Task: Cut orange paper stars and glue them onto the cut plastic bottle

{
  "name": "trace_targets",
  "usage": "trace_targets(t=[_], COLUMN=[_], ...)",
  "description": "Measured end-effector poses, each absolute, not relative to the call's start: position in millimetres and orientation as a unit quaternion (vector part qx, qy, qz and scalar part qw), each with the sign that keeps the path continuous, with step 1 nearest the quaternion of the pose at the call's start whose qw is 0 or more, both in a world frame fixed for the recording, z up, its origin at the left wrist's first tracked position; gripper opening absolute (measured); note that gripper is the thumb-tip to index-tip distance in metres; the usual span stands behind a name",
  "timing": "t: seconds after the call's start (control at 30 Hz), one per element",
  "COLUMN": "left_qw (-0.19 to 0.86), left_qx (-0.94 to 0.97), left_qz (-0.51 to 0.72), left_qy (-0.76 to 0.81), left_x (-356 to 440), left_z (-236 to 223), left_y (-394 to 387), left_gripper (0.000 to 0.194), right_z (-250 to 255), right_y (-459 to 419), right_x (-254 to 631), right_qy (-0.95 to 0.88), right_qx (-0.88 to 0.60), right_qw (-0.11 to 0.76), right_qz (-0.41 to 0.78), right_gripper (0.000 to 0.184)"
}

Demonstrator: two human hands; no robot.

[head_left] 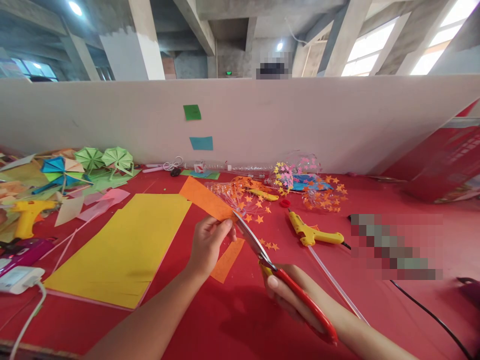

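Observation:
My left hand (pixel 208 242) pinches an orange sheet of paper (pixel 202 197) held up above the red table (pixel 232 320). My right hand (pixel 290 295) grips red-handled scissors (pixel 277 272), whose blades meet the edge of the orange sheet near my left thumb. A cut orange strip (pixel 227 260) lies under the hands. Small orange paper stars (pixel 262 217) lie scattered just beyond the blades.
A stack of yellow paper (pixel 127 245) lies to the left. A yellow glue gun (pixel 313 232) with a clear glue stick lies to the right, another (pixel 28 215) at far left. Folded paper fans (pixel 105 160), clear plastic balls with stars (pixel 296 172) and a white partition (pixel 262 115) stand behind.

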State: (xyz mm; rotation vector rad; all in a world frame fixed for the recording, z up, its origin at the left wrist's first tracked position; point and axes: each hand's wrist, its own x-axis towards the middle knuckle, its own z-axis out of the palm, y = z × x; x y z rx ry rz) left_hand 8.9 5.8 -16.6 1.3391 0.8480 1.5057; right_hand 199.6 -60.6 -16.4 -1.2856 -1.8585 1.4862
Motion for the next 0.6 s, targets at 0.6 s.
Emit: trace_targets(t=[0.6], left_qw=[0.451], left_qx=[0.56], left_qz=[0.598], left_qy=[0.354], left_x=[13.7], left_z=[-17.4], left_y=[2.0], left_gripper=[0.027], right_z=[-13.7], right_y=[-62.0], right_x=[195.6], right_qy=[-0.645], right_qx=[-0.5], right_qw=[0.221], right_qz=[0.534], right_gripper=[0.059])
